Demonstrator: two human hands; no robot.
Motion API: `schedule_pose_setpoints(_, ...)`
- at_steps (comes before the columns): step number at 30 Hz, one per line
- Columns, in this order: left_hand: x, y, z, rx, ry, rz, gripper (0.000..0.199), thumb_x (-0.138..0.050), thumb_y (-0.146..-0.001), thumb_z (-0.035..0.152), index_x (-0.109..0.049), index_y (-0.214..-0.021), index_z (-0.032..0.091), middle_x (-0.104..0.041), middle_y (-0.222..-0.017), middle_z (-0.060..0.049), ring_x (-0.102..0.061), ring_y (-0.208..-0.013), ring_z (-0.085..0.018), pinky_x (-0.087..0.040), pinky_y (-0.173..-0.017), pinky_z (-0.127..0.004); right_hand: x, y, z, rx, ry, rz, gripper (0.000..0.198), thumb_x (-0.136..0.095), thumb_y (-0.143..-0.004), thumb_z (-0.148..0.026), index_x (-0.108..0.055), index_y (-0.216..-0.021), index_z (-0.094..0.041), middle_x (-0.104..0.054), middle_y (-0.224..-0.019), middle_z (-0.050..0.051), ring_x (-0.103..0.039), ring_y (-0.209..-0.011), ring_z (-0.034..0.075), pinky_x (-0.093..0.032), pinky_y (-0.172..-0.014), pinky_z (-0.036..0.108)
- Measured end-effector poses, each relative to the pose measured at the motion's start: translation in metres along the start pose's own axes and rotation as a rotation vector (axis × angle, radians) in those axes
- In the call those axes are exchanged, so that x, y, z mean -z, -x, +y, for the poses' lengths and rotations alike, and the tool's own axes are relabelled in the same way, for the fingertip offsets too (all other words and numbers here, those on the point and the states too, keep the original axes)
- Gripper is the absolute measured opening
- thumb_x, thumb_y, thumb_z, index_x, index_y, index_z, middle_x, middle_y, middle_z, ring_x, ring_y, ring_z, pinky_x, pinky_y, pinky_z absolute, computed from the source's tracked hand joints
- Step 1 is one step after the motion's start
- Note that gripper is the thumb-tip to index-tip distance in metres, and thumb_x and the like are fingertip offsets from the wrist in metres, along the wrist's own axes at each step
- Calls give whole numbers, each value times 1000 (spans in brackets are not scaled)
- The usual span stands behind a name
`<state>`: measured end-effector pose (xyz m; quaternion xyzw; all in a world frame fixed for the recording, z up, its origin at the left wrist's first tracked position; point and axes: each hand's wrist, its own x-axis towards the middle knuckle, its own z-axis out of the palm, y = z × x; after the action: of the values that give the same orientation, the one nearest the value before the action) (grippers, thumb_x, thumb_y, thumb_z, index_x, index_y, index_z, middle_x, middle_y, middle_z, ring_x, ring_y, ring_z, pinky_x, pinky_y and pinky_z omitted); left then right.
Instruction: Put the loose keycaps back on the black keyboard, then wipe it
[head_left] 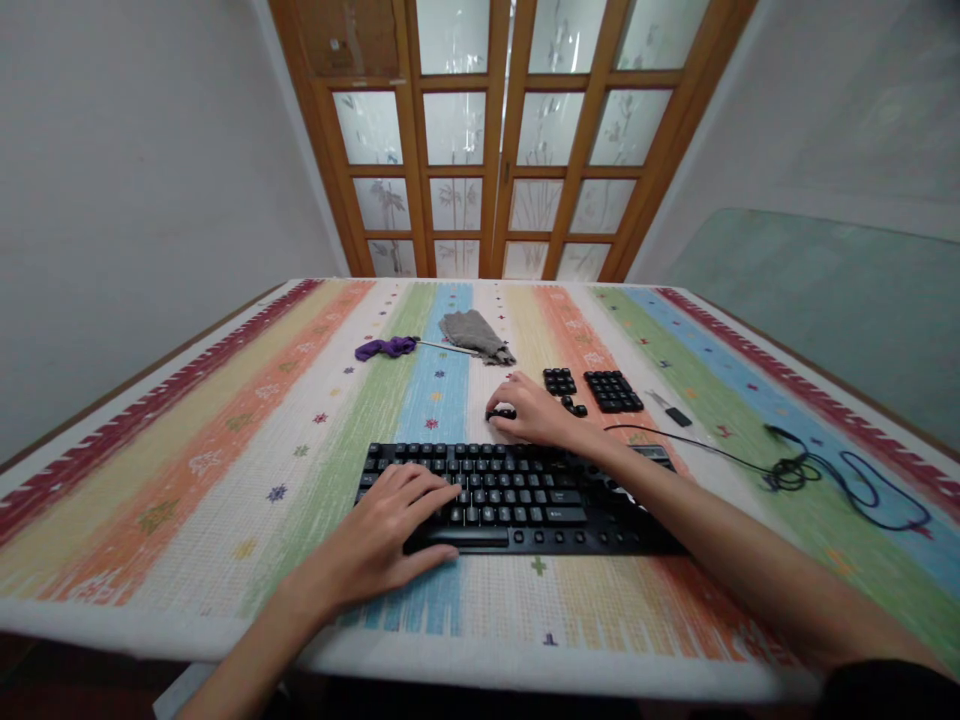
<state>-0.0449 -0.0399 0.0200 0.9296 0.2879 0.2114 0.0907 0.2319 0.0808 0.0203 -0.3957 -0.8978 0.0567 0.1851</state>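
Nearest the camera spreads a striped worktop (202, 500), a black keyboard (517, 500) lying across its near part. The left hand (397, 520) rests open on the keyboard's left side. Beside grouped black keycaps (613, 391), the right hand (534, 410) curls over a small dark piece (501, 413); whether it grips cannot be told.

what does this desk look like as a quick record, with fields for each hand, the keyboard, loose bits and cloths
left hand: fingers spread, on left part of keyboard
right hand: beyond keyboard's far edge, fingers at small black pieces; exact hold unclear
keyboard: black, right end partly hidden by right arm
loose bits: black keycaps grouped right of right hand
cable: black, partly coiled, far right
cloths: purple cloth left of grey cloth
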Motion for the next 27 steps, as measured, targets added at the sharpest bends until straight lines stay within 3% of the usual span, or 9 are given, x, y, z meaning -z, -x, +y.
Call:
schedule_pose_setpoints(7, 11, 26, -8, 87, 8, 83, 53, -70, -89, 30, -52, -138, 21, -63, -122, -10, -55, -115, -27, -49, -100, -50, -9, -7, 3, 23, -13, -18, 12, -65, -80, -6, -73, -83, -15, -74, -85, 8, -57, -86, 24, -42, -84, 39)
schedule_pose_setpoints(14, 9, 31, -11, 104, -9, 129, 48, -71, -88, 27, -56, -134, 22, -65, -120, -9, -56, -113, -26, -51, -99, -49, 3, 0, -9, 25, -47, 48, 12, -63, -83, -9, -67, -92, -17, -72, -95, 8, -59, -93, 24, -44, -88, 40)
schedule_pose_setpoints(22, 4, 24, -5, -15, -35, 119, 19, -65, -93, 19, -73, -109, 25, -65, -119, -8, -54, -113, -26, -51, -95, -48, 25, 60, -57, 45, -261, 105, 7, -61, -90, -16, -63, -97, -17, -68, -91, 6, -61, -85, 18, -49, -78, 33)
schedule_pose_setpoints(27, -1, 13, 4, -62, -44, 127, 18, -64, -93, 18, -74, -107, 25, -66, -117, -8, -55, -110, -25, -52, -92, -45, 20, 98, -82, 48, -344, 117, 10, -61, -91, -17, -64, -100, -18, -69, -92, 6, -63, -85, 17, -51, -76, 31)
